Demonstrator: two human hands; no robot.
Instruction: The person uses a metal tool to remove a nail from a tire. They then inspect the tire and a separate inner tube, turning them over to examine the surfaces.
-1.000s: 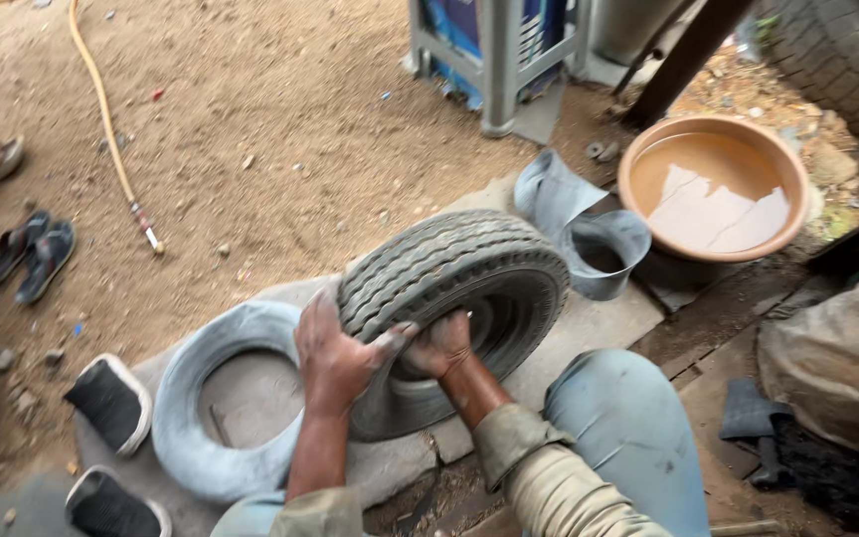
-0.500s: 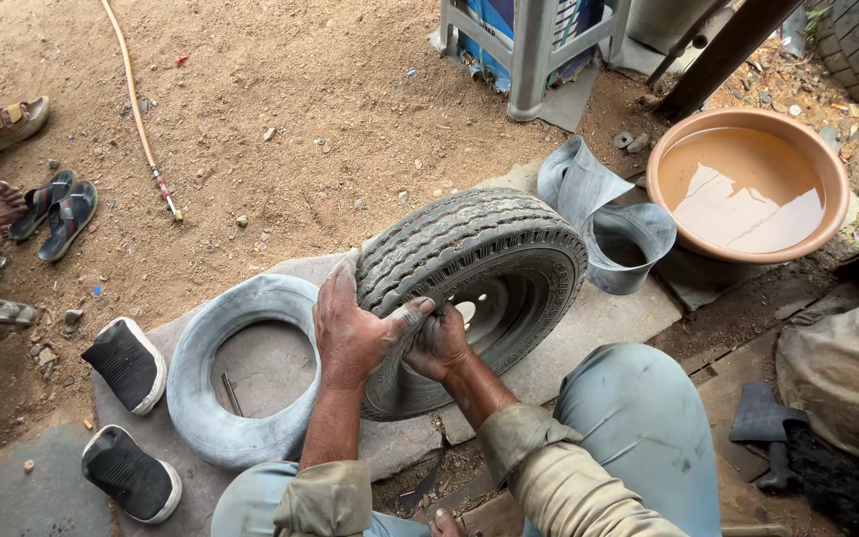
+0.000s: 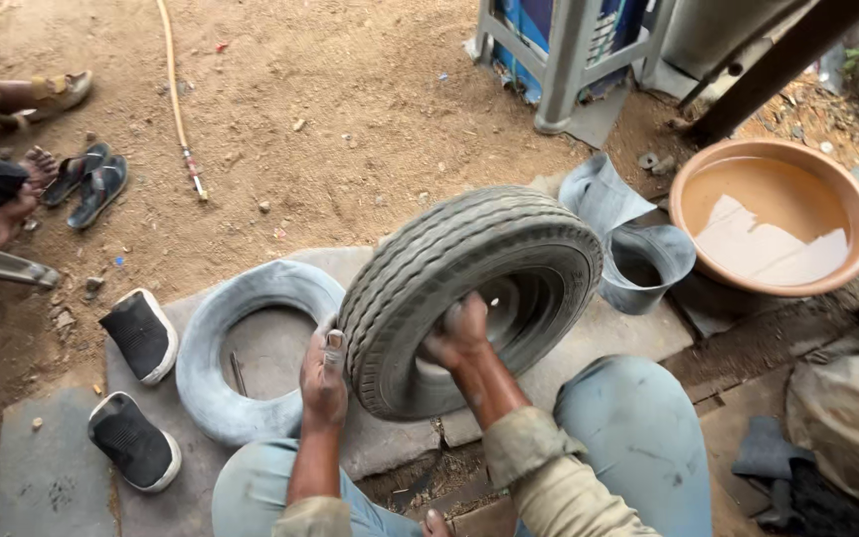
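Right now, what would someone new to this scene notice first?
First, the small grey tyre standing upright at the centre, with the left hand against its tread and the right hand reaching into its opening. Next, the pale grey inner tube lying flat on the stone slab to its left. At the upper right sits a round brown basin of murky water.

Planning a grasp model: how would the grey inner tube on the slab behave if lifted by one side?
The inner tube looks inflated and rounded, so it would probably hold its ring shape, flexing a little. Hollow rubber, likely light for its bulk. Lying flat on the slab, it seems unlikely to roll.
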